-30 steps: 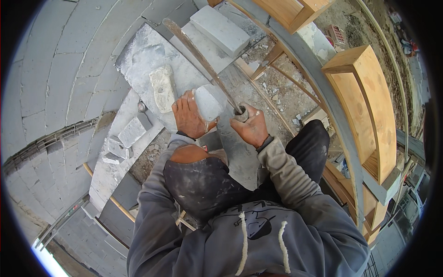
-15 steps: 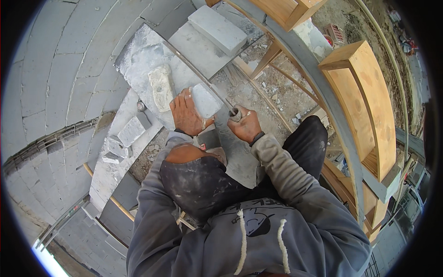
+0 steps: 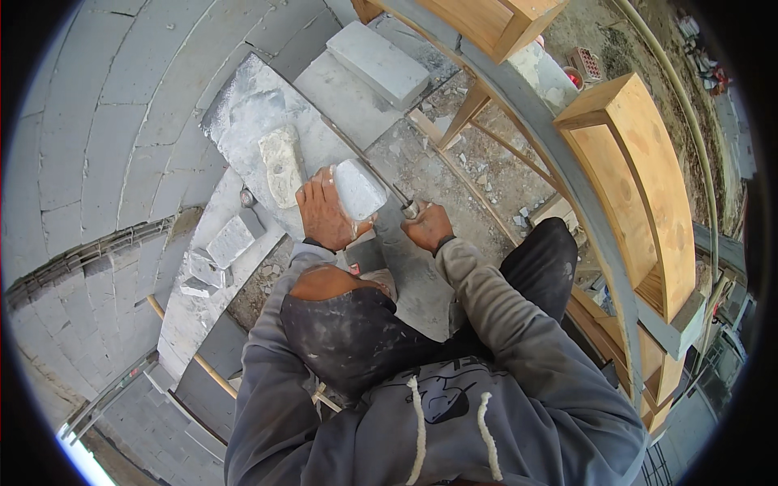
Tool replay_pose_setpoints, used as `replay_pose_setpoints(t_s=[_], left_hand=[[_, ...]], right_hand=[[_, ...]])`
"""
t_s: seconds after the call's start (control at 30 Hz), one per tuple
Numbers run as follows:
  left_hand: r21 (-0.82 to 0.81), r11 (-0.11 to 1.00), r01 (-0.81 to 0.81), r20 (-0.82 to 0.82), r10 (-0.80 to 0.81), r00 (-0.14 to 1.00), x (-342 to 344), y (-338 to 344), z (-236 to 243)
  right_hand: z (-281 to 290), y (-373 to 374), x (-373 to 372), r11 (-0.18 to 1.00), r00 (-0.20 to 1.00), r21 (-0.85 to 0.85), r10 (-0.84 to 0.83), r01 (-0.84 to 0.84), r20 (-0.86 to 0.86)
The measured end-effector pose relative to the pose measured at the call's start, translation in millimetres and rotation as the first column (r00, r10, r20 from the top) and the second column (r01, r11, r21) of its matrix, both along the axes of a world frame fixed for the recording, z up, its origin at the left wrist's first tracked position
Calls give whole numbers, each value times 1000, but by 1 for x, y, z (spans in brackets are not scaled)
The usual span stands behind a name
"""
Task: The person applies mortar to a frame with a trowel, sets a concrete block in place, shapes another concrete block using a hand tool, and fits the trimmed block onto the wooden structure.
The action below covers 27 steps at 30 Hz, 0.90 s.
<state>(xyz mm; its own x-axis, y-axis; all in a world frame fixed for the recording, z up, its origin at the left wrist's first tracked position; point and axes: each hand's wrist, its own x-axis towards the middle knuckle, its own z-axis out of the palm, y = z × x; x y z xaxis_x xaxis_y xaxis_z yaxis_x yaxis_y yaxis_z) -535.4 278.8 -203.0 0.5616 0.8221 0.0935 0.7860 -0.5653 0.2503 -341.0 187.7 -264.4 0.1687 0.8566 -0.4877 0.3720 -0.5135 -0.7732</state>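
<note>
My left hand (image 3: 322,212) grips a small pale grey block (image 3: 359,189), its fingers along the block's left side and its thumb at the near edge. My right hand (image 3: 428,227) is closed round the grey handle of a long, thin-bladed tool (image 3: 397,193), seen edge-on like a saw. The blade runs away to the upper left, close along the block's right side; whether it touches the block cannot be made out. A rough, yellowish-white chunk (image 3: 281,166) lies left of the block on a dusty board (image 3: 243,101).
A larger pale block (image 3: 378,63) lies on a slab beyond. Cut block pieces (image 3: 230,241) rest on a plank at left. A grey block wall (image 3: 138,97) rises at left; a curved frame with wooden boxes (image 3: 628,186) stands at right. Rubble (image 3: 478,166) covers the ground.
My right hand has shifted slightly, and the tool's handle has turned so its end no longer faces me. My left hand stays on the block. The whole view has moved a little.
</note>
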Motion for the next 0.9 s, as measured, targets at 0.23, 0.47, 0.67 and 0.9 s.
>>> replay_pose_setpoints(t_s=[0.23, 0.47, 0.67, 0.9], left_hand=[[0, 999, -32, -23, 32, 999, -4, 8, 3], [20, 1000, -23, -32, 24, 999, -7, 7, 6], [6, 1000, -9, 35, 8, 999, -5, 8, 4], [51, 999, -4, 0, 4, 1000, -12, 6, 2]], right_hand=[[31, 12, -8, 950, 956, 243, -127, 193, -264], [-16, -1, -2, 1000, 999, 3, 11, -11, 46], [-6, 17, -7, 982, 968, 137, -93, 127, -234], [-17, 19, -2, 998, 985, 43, -46, 54, -165]])
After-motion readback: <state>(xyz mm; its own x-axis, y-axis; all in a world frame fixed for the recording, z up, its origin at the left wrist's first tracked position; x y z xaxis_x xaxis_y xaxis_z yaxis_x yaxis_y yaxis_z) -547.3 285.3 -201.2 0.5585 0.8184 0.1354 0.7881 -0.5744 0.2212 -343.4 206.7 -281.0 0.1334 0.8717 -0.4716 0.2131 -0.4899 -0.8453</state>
